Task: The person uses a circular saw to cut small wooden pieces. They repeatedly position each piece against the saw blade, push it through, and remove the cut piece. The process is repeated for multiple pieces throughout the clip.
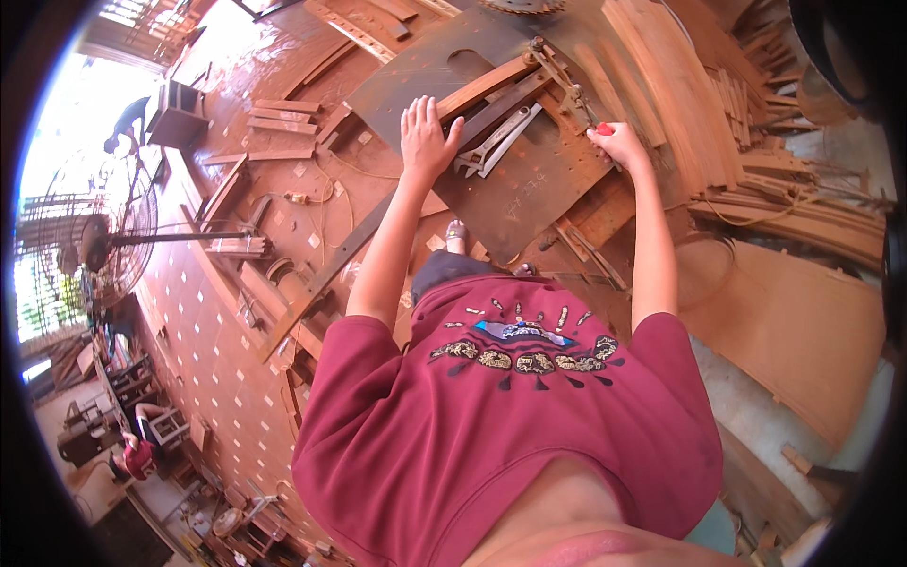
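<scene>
My left hand [427, 142] is open and flat, its fingers stretched forward beside the near end of a reddish-brown wooden strip [484, 87]. That strip slants across a dark metal machine table [515, 203]; whether my palm presses on it I cannot tell. My right hand [621, 147] is closed around the red handle [605, 128] of a metal clamp lever [565, 83], which reaches over the strip's far end. Between my hands, an adjustable wrench [493, 142] lies next to a darker bar [501, 111].
A toothed circular saw blade [521, 6] shows at the far edge. Long boards [675, 94] are stacked on the right, near a large brown sheet [775, 321]. Wood offcuts [283, 118] and a cable litter the tiled floor at left. A standing fan [99, 241] and another person [139, 458] are farther left.
</scene>
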Demonstrator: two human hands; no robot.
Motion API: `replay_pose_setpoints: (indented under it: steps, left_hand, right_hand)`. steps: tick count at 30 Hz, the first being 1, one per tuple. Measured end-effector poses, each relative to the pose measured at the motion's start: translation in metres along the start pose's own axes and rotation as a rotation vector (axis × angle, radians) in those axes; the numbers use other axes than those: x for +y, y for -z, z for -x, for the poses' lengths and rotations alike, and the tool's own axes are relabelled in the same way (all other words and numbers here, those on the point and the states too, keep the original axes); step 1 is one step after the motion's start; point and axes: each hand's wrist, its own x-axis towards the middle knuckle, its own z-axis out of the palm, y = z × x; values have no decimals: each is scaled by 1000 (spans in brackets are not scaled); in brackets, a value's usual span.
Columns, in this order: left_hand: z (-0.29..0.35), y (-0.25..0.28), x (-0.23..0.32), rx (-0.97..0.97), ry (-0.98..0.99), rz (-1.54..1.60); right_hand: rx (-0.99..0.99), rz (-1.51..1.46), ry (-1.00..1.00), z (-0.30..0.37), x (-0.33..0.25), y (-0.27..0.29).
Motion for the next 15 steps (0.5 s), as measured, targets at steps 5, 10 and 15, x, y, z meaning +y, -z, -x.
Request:
replay_pose_setpoints:
  steps: [5,10,15]
  left_hand:
    - [9,-15,39,-181,106,271]
    - [25,-12,56,-152,41,110]
    - [-2,-24,61,-207,70,132]
  right_hand:
    - [30,36,-61,25,16,12]
    - [68,152,-43,28,-2,8]
    - [98,191,-51,22,0,8]
